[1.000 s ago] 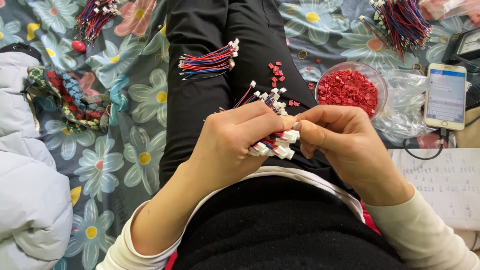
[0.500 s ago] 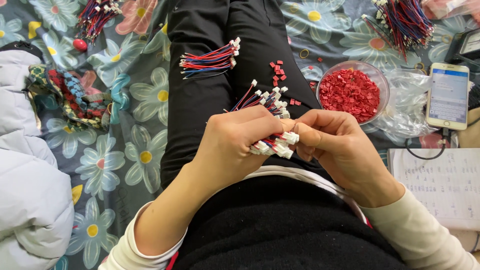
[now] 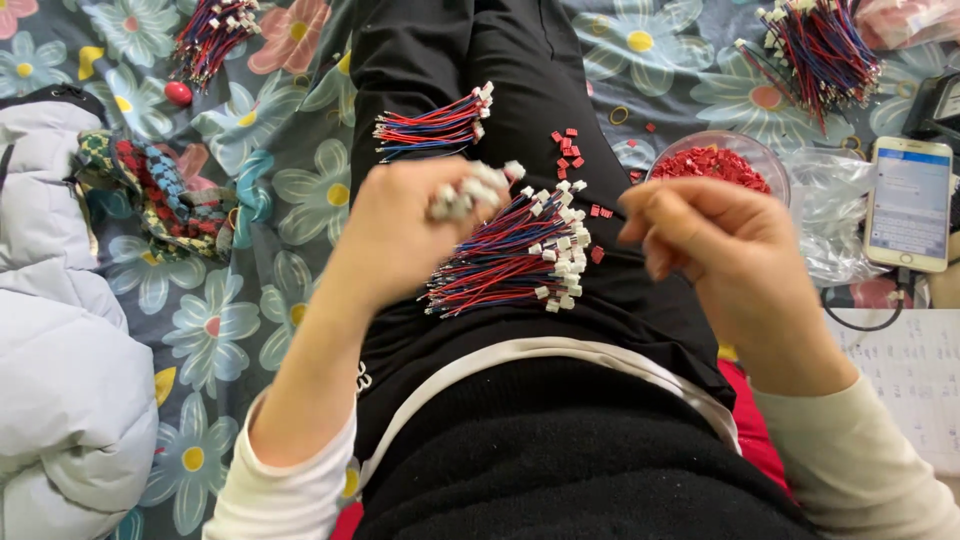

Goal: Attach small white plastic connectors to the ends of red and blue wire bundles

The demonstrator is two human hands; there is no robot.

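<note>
My left hand is raised over my lap and closed around a small bunch of wires with white connectors, blurred by motion. Just below it, a larger bundle of red, blue and black wires lies on my black trousers. My right hand hovers to the right of that bundle with its fingers curled in, and nothing shows in them. A second, smaller wire bundle lies farther up my thigh. Loose small red plastic pieces are scattered on my leg.
A clear bowl of red pieces sits right of my leg, with a phone and a sheet of paper beyond it. More wire bundles lie at top left and top right. A white jacket and a knitted item lie at left.
My hands have come apart: the left lifted up and left with a few connectors, the right drew away to the right. The big bundle now lies uncovered on my lap.
</note>
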